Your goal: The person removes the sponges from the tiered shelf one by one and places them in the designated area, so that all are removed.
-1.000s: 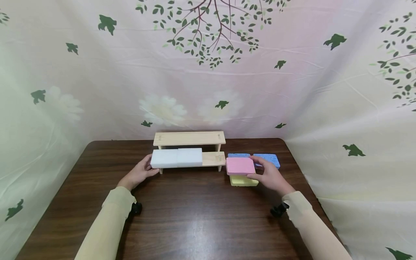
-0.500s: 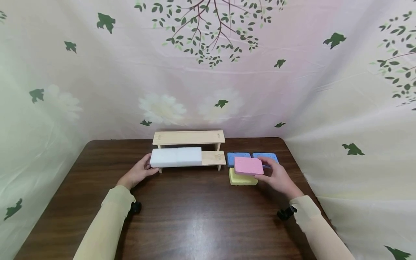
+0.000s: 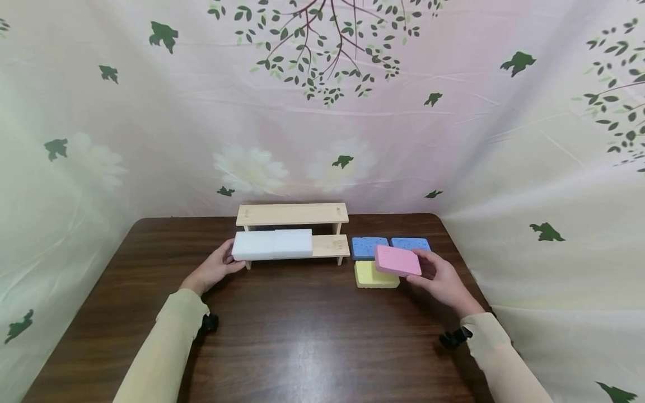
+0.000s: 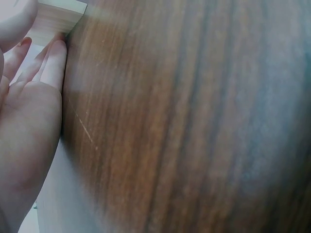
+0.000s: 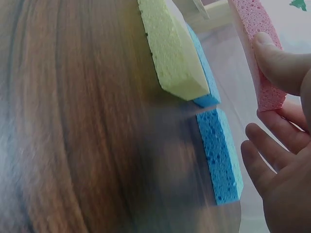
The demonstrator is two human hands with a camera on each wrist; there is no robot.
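My right hand [image 3: 443, 280] pinches a pink sponge [image 3: 397, 261] by its right end, thumb in front. The sponge is raised over a yellow sponge [image 3: 377, 275] and two blue sponges [image 3: 369, 248], hiding parts of them. In the right wrist view the thumb presses the pink sponge's [image 5: 260, 53] edge. My left hand [image 3: 215, 267] holds the left end of a two-step wooden stand [image 3: 330, 246], beside two white sponges [image 3: 272, 244] lying on its lower step. The left wrist view shows the stand's end [image 4: 58, 19] near thumb and fingers; their exact contact is partly hidden.
The stand's upper step [image 3: 292, 214] is bare pale wood near the back edge of the dark wooden table [image 3: 312, 336]. A printed cloth [image 3: 282, 112] hangs behind and at both sides. Each wrist wears a black strap device [image 3: 455, 338].
My right hand has moved the pink sponge rightward and slightly toward me, away from the stand, uncovering more of the left blue sponge and the yellow one. The left hand stays in place.
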